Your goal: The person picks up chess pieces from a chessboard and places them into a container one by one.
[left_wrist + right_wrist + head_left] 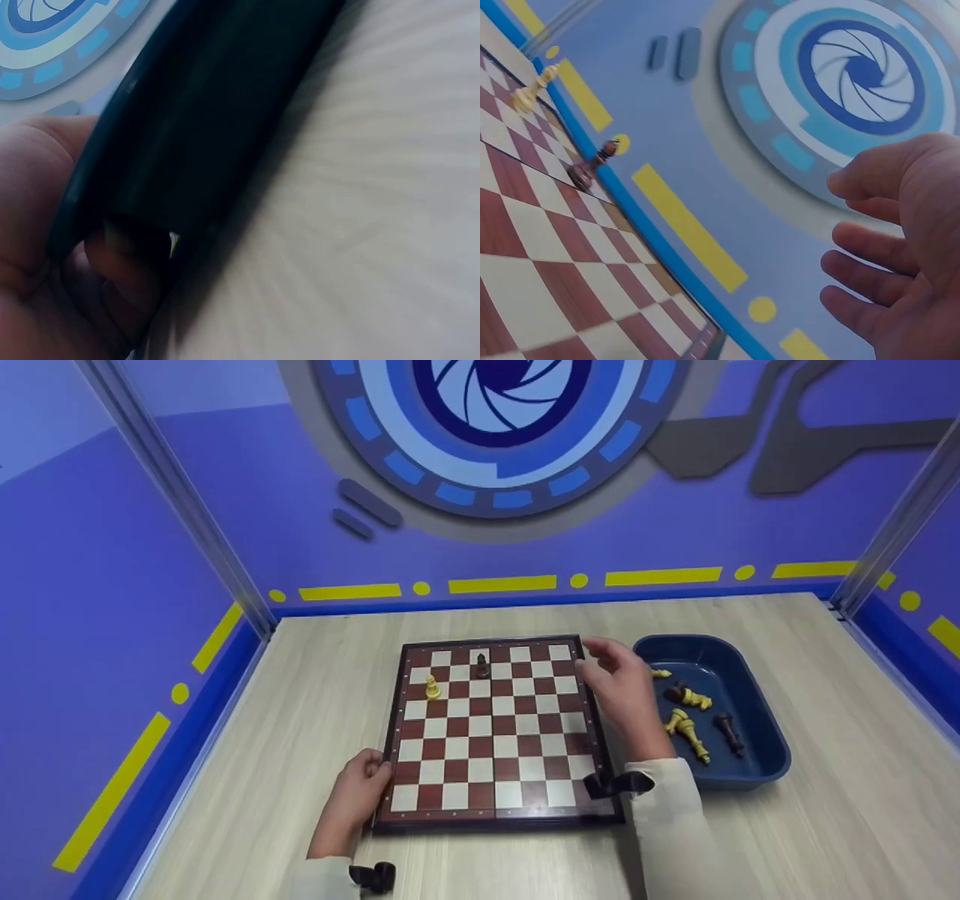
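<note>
A brown-and-white chessboard (525, 746) lies on the table. My left hand (358, 791) grips its left edge near the lower corner; in the left wrist view, the fingers (124, 274) curl around the board's dark side (202, 112). Beside the upper right edge, my right hand (622, 694) is held with nothing in it, its fingers loosely bent and apart in the right wrist view. A cream chess piece (432, 688) and a dark bishop (482, 666) stand upright on the far left part of the board.
Right of the board stands a dark blue tray (776, 754) with several cream and dark chess pieces (691, 739) lying in it. Purple-blue panels (480, 547) wall the wooden table (292, 720) at the back and sides.
</note>
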### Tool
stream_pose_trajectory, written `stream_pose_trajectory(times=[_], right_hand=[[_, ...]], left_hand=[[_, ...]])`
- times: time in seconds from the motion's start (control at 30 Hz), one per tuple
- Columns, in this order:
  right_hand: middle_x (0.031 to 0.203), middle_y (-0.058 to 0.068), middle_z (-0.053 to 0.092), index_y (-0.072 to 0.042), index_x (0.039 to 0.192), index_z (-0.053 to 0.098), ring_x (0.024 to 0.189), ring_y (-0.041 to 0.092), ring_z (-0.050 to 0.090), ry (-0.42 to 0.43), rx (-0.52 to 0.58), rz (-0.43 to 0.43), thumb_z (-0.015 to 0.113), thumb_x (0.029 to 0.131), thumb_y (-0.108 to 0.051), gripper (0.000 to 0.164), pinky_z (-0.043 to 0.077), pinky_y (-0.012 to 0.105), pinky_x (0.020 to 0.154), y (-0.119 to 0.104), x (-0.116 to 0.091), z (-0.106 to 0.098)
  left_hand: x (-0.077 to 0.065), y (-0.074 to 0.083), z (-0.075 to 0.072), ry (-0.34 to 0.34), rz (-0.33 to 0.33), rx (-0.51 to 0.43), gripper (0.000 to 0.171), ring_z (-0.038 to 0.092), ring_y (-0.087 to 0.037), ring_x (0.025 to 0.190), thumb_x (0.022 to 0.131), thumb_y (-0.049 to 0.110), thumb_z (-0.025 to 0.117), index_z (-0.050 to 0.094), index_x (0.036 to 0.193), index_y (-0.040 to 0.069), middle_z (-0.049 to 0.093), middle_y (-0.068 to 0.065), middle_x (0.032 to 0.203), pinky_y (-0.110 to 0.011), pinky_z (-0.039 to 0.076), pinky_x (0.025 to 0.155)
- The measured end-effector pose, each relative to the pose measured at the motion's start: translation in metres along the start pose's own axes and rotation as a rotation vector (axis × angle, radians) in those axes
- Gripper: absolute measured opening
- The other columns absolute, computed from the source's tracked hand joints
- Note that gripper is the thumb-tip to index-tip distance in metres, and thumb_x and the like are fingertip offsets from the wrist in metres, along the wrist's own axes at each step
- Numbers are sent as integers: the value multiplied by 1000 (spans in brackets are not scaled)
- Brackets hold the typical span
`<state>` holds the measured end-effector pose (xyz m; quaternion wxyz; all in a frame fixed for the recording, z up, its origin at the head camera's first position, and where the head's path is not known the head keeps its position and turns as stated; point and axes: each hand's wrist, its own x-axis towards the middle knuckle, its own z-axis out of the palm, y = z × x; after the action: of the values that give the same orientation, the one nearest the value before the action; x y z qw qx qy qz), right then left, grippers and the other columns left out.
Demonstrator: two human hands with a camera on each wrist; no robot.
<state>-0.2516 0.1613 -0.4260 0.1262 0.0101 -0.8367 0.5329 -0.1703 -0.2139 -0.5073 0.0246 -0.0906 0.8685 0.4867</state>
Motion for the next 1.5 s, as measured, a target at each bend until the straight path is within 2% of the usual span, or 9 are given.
stream_pose_trajectory(times=[0.13,0.23,0.47,0.7,0.83,0.93,1.23,1.5], right_hand=[[125,9,63,-12,123,63,119,27,57,-12,-26,-53,67,90,-23,35,43,44,104,-7,5,13],[122,11,64,-11,121,64,116,27,59,-23,2,-80,68,89,-20,34,46,43,100,-12,11,22],[118,11,66,-9,117,66,113,25,61,-78,159,-37,69,88,-16,30,49,39,96,-17,23,47],[113,13,66,-9,112,67,108,23,62,-100,231,5,70,88,-15,26,49,38,94,-15,33,69],[115,17,64,-8,111,67,105,23,61,-119,236,46,69,87,-14,25,48,36,91,-9,38,79],[114,16,64,-8,111,67,103,22,60,-130,219,63,69,86,-14,26,47,35,88,-5,39,85],[117,8,64,-10,117,65,113,22,58,-207,153,77,70,86,-19,33,48,39,92,-3,42,102],[116,10,64,-7,117,65,112,25,59,-232,122,55,71,85,-18,34,47,40,93,-2,45,113]], left_hand=[[2,0,0,4,11,-12,16,43,-13,58,94,13,52,58,102,0,46,3,65,-28,38,55],[2,0,-2,7,16,-5,16,42,-13,57,94,14,53,58,102,1,44,3,65,-28,38,54],[3,-2,-2,16,10,5,15,42,-12,56,94,13,53,58,101,1,45,3,64,-27,38,55],[3,-1,-2,17,32,12,14,41,-11,55,93,12,53,58,100,1,45,4,63,-26,38,54],[3,-2,-1,12,24,5,14,41,-11,56,93,12,53,58,100,1,44,4,63,-26,38,54],[3,-2,-1,0,21,-7,15,42,-12,56,94,12,53,57,102,0,46,3,64,-26,39,54],[2,-2,0,1,29,-43,14,40,-11,56,93,11,54,56,100,-1,43,4,63,-25,37,53],[4,-4,-1,-11,39,-30,13,39,-11,55,94,11,54,56,100,0,42,4,63,-25,36,53]])
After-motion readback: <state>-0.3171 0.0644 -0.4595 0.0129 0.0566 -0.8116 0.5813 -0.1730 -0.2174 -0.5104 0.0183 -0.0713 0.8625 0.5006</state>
